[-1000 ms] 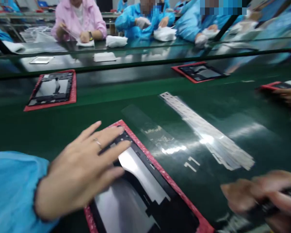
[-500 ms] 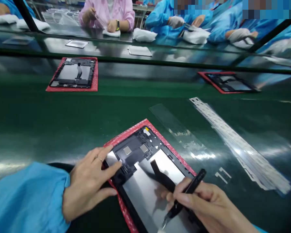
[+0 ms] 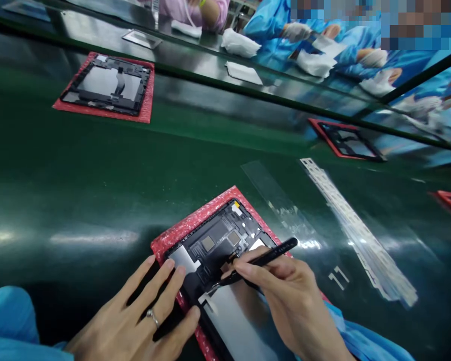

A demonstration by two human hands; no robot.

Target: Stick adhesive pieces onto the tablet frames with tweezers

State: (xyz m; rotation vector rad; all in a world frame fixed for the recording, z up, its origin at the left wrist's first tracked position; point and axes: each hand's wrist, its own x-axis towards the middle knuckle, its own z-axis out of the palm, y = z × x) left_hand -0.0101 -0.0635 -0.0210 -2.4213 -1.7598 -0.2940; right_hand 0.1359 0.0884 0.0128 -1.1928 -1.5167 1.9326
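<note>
The right hand [image 3: 300,296] pinches black tweezers [image 3: 272,253], seemingly placing a white strip [image 3: 208,303] on the opened tablet [image 3: 244,313] between the hands. The left hand [image 3: 135,313] spreads along its edge. Next likely needs careful alignment.

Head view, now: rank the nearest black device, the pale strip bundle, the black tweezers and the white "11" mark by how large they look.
1. Nearest black device, though partly covered and cut off below
2. Pale strip bundle
3. Black tweezers
4. White "11" mark
</note>
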